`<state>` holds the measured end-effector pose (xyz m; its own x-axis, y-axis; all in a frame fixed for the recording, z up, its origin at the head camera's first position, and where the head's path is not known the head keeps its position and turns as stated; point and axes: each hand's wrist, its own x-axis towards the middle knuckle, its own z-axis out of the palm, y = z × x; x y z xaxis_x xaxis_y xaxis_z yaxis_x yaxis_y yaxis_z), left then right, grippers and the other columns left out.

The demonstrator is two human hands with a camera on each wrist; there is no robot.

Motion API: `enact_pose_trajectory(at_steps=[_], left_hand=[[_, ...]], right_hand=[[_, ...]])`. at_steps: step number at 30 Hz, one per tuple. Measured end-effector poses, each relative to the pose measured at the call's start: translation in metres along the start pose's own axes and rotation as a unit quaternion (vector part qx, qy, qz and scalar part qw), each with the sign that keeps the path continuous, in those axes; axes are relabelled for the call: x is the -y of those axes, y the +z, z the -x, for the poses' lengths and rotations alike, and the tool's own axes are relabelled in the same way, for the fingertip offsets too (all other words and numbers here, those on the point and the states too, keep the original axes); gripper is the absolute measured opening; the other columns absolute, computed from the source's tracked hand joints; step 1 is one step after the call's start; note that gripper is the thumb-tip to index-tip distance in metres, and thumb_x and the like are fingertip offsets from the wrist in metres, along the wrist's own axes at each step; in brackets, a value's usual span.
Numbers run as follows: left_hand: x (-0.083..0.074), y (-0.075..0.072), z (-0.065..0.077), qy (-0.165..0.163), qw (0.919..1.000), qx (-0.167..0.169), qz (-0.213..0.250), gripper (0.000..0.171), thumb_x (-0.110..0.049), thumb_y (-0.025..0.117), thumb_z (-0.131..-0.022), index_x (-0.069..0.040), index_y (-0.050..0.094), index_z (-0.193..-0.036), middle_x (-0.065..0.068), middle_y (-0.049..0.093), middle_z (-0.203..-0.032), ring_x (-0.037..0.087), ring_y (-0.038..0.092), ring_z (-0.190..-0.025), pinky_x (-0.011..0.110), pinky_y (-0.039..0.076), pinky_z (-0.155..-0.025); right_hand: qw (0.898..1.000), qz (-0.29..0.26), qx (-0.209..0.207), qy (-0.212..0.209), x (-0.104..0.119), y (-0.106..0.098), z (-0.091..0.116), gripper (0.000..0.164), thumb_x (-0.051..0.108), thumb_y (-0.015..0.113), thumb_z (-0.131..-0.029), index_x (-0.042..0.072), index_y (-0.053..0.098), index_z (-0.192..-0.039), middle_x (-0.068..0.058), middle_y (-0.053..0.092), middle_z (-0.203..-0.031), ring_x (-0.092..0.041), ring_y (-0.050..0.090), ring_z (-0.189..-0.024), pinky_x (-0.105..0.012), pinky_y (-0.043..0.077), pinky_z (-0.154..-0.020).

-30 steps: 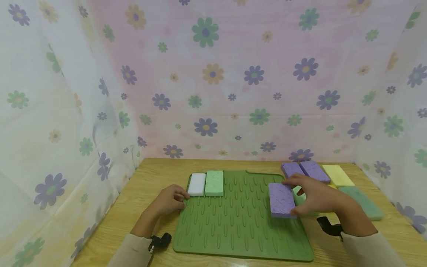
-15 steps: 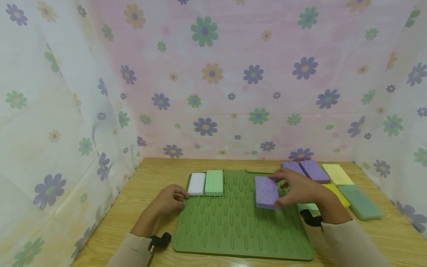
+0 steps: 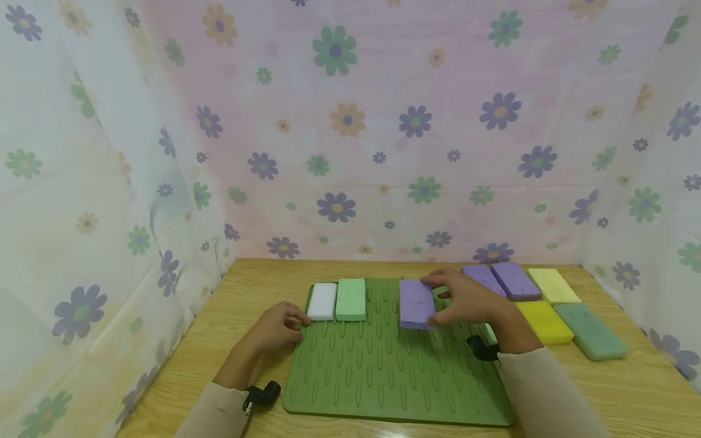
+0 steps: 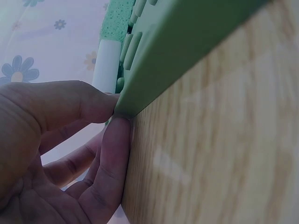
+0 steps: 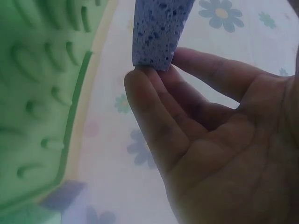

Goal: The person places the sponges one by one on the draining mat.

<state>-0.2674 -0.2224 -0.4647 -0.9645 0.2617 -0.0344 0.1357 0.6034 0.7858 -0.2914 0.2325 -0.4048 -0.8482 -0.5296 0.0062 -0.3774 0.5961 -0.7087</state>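
My right hand (image 3: pixel 460 297) pinches a purple sponge (image 3: pixel 416 304) by its right side, over the right part of the green mat (image 3: pixel 394 377). In the right wrist view the sponge's porous edge (image 5: pixel 156 32) sits at the fingertips. My left hand (image 3: pixel 276 328) is at the mat's left edge. The left wrist view shows its thumb and a finger meeting on the mat's rim (image 4: pixel 154 65). Just beyond these fingers, a white sponge (image 3: pixel 322 302) and a pale green sponge (image 3: pixel 351 300) lie side by side on the mat's far left corner.
On the wooden table (image 3: pixel 257 277) right of the mat lie two purple sponges (image 3: pixel 515 281), a pale yellow sponge (image 3: pixel 554 285), a bright yellow sponge (image 3: pixel 546 323) and a teal sponge (image 3: pixel 591 331). My right wrist partly hides a pale green one (image 3: pixel 489 333). A flowered cloth (image 3: pixel 378 121) walls the table.
My right hand has carried the purple sponge leftward and farther back over the mat. The bright yellow sponge has come into view behind it. My left hand has stayed in place.
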Motion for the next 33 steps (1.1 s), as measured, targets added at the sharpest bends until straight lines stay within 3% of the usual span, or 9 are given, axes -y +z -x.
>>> enact_pose_trajectory(at_steps=[6, 15, 23, 33], left_hand=[[0.0, 0.0, 0.001, 0.006, 1.0, 0.0, -0.002, 0.024, 0.002, 0.08, -0.084, -0.012, 0.077, -0.102, 0.01, 0.06, -0.131, 0.023, 0.065, -0.106, 0.035, 0.059, -0.075], [0.002, -0.001, 0.0, 0.005, 0.9999, -0.003, -0.009, 0.024, 0.002, 0.08, -0.084, -0.013, 0.076, -0.103, 0.008, 0.06, -0.13, 0.023, 0.065, -0.107, 0.036, 0.059, -0.078], [0.004, 0.0, -0.001, 0.007, 0.9999, -0.001, -0.007, 0.024, 0.001, 0.08, -0.085, -0.014, 0.077, -0.102, 0.009, 0.059, -0.133, 0.024, 0.065, -0.108, 0.036, 0.059, -0.078], [0.003, 0.0, -0.001, 0.008, 1.0, 0.003, 0.0, 0.023, 0.002, 0.08, -0.085, -0.013, 0.077, -0.102, 0.01, 0.058, -0.133, 0.024, 0.064, -0.107, 0.035, 0.059, -0.076]], right_hand=[[1.0, -0.002, -0.016, -0.006, 0.0, 0.008, -0.012, 0.091, 0.034, 0.089, -0.08, 0.003, 0.046, -0.154, -0.017, 0.042, -0.156, -0.049, 0.055, -0.133, -0.053, 0.056, -0.1], [0.998, -0.011, -0.035, -0.056, 0.001, 0.02, -0.031, 0.085, 0.031, 0.09, -0.08, 0.0, 0.051, -0.15, -0.013, 0.049, -0.151, -0.04, 0.056, -0.134, -0.051, 0.052, -0.107], [0.997, -0.054, -0.021, -0.042, 0.001, 0.032, -0.047, 0.085, 0.025, 0.089, -0.082, 0.0, 0.048, -0.152, -0.015, 0.045, -0.155, -0.042, 0.051, -0.139, -0.051, 0.051, -0.109], [0.998, -0.056, -0.013, -0.025, 0.005, 0.04, -0.053, 0.086, 0.024, 0.087, -0.085, -0.002, 0.043, -0.154, -0.018, 0.04, -0.159, -0.047, 0.049, -0.14, -0.053, 0.05, -0.109]])
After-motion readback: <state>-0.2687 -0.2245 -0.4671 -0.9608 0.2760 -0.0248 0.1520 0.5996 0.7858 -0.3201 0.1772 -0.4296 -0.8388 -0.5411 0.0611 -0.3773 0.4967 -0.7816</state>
